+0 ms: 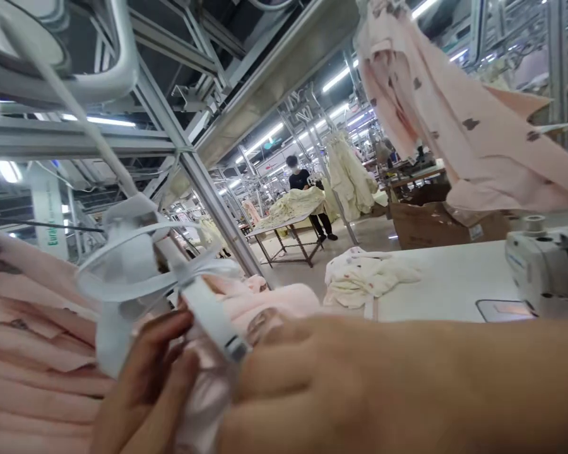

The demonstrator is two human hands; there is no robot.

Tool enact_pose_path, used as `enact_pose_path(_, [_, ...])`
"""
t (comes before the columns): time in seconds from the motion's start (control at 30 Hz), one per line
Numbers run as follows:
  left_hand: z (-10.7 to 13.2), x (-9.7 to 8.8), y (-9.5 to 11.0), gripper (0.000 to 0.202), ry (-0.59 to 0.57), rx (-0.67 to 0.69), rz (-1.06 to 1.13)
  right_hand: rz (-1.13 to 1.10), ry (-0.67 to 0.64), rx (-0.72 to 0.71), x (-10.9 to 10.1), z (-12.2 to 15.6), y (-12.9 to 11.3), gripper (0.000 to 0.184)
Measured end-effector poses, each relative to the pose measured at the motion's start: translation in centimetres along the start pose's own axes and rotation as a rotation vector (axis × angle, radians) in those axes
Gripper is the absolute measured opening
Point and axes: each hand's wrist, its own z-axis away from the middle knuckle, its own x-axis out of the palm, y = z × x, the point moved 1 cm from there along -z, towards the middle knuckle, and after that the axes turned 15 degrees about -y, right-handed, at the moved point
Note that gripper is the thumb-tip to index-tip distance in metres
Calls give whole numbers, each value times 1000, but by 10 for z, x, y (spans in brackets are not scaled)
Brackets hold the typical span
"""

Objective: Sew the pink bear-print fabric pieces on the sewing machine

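Note:
My left hand [146, 384] pinches a white plastic hanger clip [213, 318] and the pale pink fabric [203, 403] under it, at the bottom centre. My right hand [312, 384] lies very close to the camera, blurred, with its fingers closed on the same pink fabric beside the clip. The clip hangs on a white hanger [127, 265] whose rod runs up and left to an overhead rail. A stack of pink garments [33, 353] lies to the left of my hands.
A white sewing machine [549, 265] sits on a white table [445, 277] at the right. A cream garment [369, 277] lies on that table. A pink printed garment [454, 107] hangs overhead. A person [307, 189] stands at a far table. Metal frames [208, 189] cross the left.

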Motion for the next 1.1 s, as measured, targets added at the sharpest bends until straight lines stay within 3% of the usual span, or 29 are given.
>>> enact_pose_path(0.07, [-15, -14, 2, 14, 37, -50, 82, 27, -78, -82, 6, -11, 0, 21])
enact_pose_path(0.2, [-53, -24, -9, 13, -44, -22, 179, 248, -146, 33, 18, -19, 18, 25])
enact_pose_path(0.27, [-67, -23, -15, 17, -83, -4, 152, 359, -160, 24, 23, -19, 30, 28])
enact_pose_path(0.37, [-75, -17, -17, 23, -138, 66, 54, 507, -130, -44, 29, -14, 48, 31])
enact_pose_path(0.47, [-71, -11, -15, 16, -118, 122, -124, 582, -95, -105, 32, -9, 60, 30])
enact_pose_path(0.67, [-60, 0, -15, 49, -68, 117, -201, 493, 73, -275, 35, 0, 70, 17])
enact_pose_path(0.77, [-62, 4, -18, 35, -36, 112, -303, 465, 96, -268, 36, 0, 75, 19])
enact_pose_path(1.0, [-89, 19, -40, 23, 137, 177, -199, 531, -36, -165, 40, 7, 94, 19])
enact_pose_path(1.1, [-102, 25, -50, 16, 201, 169, -243, 363, -24, -148, 42, 7, 104, 20])
